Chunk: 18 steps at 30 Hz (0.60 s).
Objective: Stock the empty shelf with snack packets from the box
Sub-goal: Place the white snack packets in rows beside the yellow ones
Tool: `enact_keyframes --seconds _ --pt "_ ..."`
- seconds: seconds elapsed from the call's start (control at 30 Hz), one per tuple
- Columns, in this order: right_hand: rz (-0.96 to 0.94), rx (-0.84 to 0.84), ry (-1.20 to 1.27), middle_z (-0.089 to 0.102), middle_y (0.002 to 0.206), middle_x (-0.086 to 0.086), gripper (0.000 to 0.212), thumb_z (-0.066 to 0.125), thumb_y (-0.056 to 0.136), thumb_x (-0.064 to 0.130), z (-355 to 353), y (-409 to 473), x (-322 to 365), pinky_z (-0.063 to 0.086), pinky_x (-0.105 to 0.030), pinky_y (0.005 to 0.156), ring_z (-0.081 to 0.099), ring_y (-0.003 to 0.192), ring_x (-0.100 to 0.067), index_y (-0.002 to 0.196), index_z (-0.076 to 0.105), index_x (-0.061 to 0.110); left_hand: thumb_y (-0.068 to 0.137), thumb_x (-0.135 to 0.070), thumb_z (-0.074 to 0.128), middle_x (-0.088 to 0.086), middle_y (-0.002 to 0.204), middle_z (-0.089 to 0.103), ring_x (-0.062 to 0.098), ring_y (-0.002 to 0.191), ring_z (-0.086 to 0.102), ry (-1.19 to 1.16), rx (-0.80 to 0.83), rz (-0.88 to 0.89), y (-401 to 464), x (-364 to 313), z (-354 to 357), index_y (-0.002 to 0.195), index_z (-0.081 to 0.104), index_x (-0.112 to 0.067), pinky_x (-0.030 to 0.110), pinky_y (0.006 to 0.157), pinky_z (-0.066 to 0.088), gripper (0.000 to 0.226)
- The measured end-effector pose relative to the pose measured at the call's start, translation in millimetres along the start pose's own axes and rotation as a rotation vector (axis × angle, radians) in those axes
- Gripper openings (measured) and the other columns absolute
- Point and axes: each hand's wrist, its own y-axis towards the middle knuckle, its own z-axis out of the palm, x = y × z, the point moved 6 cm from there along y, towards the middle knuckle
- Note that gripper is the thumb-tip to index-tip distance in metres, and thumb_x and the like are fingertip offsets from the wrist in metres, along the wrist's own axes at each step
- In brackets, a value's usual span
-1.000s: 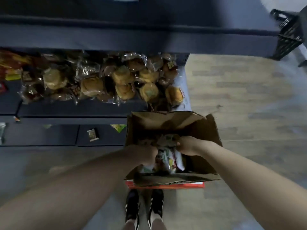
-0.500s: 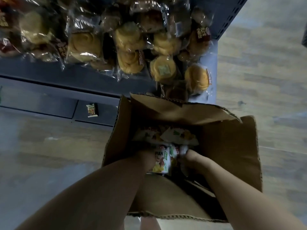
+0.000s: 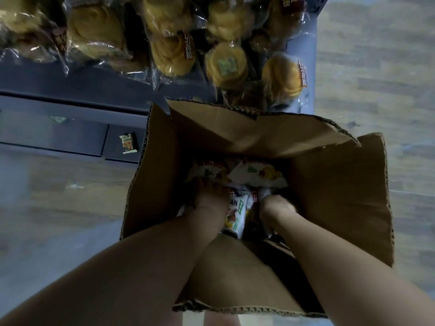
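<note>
An open brown cardboard box [image 3: 336, 198] stands on the floor below me, its flaps up. Inside lie several white snack packets [image 3: 256, 175] with green and yellow print. Both my hands are down in the box. My left hand [image 3: 210, 196] and my right hand [image 3: 276, 207] grip a bunch of snack packets [image 3: 236, 214] between them, one hand on each side. The fingertips are hidden among the packets. A dark lower shelf [image 3: 58, 135] at the left holds a single small packet [image 3: 128, 143].
A grey shelf [image 3: 98, 83] above the box is piled with several wrapped golden buns [image 3: 226, 64]. Wood-look floor [image 3: 381, 74] lies to the right and left of the box. The box's far flap [image 3: 247, 128] leans against the shelf edge.
My view has dropped closer to the box and tilted down. Both hands have sunk deeper among the packets, still gripping the same bunch.
</note>
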Motion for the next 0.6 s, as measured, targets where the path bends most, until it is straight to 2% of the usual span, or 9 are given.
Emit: enact_keyframes --seconds 0.1,0.2,0.3,0.37,0.43,0.47,0.53,0.57,0.6 --pt "-0.051 -0.014 0.043 0.056 0.131 -0.018 0.05 0.054 0.088 0.0 1 13 -5 0.047 -0.032 0.092 0.054 0.122 -0.029 0.137 0.043 0.002 0.099 -0.033 0.035 0.014 0.154 0.017 0.037 0.142 0.009 0.129 0.069 0.057 -8 -5 -22 0.147 0.023 -0.012 0.056 0.113 0.002 0.054" --pt "-0.065 -0.014 0.026 0.056 0.131 -0.015 0.04 0.047 0.093 0.01 -6 -2 -2 0.047 -0.031 0.091 0.055 0.12 -0.028 0.133 0.048 0.005 0.102 -0.029 0.028 0.016 0.154 0.017 0.035 0.141 0.015 0.138 0.084 0.023 -4 -2 -32 0.148 0.022 -0.011 0.05 0.114 0.006 0.05" --pt "-0.112 -0.011 -0.086 0.051 0.137 -0.01 0.044 0.045 0.094 0.025 -21 -14 3 0.045 -0.033 0.097 0.052 0.125 -0.027 0.137 0.046 0.014 0.102 -0.019 0.028 0.016 0.146 0.032 0.033 0.136 0.026 -0.016 -0.01 0.01 -10 -5 -54 0.142 0.032 -0.004 0.043 0.112 0.018 0.042" --pt "-0.167 0.031 -0.183 0.044 0.145 -0.007 0.051 0.042 0.093 0.035 -29 -21 7 0.043 -0.039 0.104 0.046 0.13 -0.029 0.142 0.04 0.02 0.102 -0.019 0.029 0.014 0.143 0.034 0.032 0.133 0.029 -0.126 -0.067 0.027 -11 -11 -64 0.138 0.035 -0.004 0.038 0.109 0.023 0.04" --pt "-0.234 0.07 -0.246 0.045 0.145 -0.007 0.051 0.04 0.093 0.035 -39 -30 12 0.044 -0.042 0.104 0.049 0.126 -0.03 0.142 0.04 0.023 0.1 -0.021 0.029 0.011 0.143 0.032 0.028 0.132 0.032 -0.27 -0.18 0.101 -9 -12 -76 0.137 0.034 -0.003 0.034 0.106 0.025 0.041" --pt "-0.251 0.091 -0.266 0.052 0.135 -0.01 0.047 0.04 0.095 0.029 -45 -40 14 0.049 -0.036 0.097 0.055 0.116 -0.029 0.142 0.042 0.019 0.098 -0.024 0.022 0.011 0.143 0.033 0.027 0.131 0.033 -0.261 -0.237 0.154 -5 -15 -76 0.136 0.035 -0.003 0.034 0.105 0.024 0.045" --pt "-0.231 0.144 -0.21 0.063 0.085 -0.016 0.034 0.037 0.098 0.014 -54 -54 13 0.052 -0.02 0.056 0.063 0.068 -0.019 0.129 0.046 0.003 0.083 -0.032 0.003 0.015 0.138 0.039 0.03 0.126 0.035 -0.259 -0.378 0.275 -7 -18 -85 0.131 0.044 0.001 0.035 0.1 0.028 0.071" --pt "-0.205 0.135 -0.182 0.059 0.058 -0.011 0.022 0.035 0.098 0.01 -61 -63 12 0.041 -0.013 0.037 0.055 0.043 -0.012 0.109 0.047 -0.004 0.078 -0.031 0.004 0.017 0.13 0.047 0.031 0.12 0.037 -0.286 -0.435 0.29 -5 -16 -83 0.123 0.053 0.001 0.034 0.095 0.035 0.074" --pt "-0.175 0.118 -0.171 0.051 0.036 -0.004 0.019 0.035 0.098 0.01 -66 -66 11 0.031 -0.009 0.029 0.045 0.027 -0.008 0.088 0.042 -0.004 0.081 -0.027 0.013 0.016 0.119 0.055 0.032 0.113 0.042 -0.294 -0.449 0.29 -5 -12 -81 0.113 0.063 0.0 0.032 0.088 0.042 0.065"
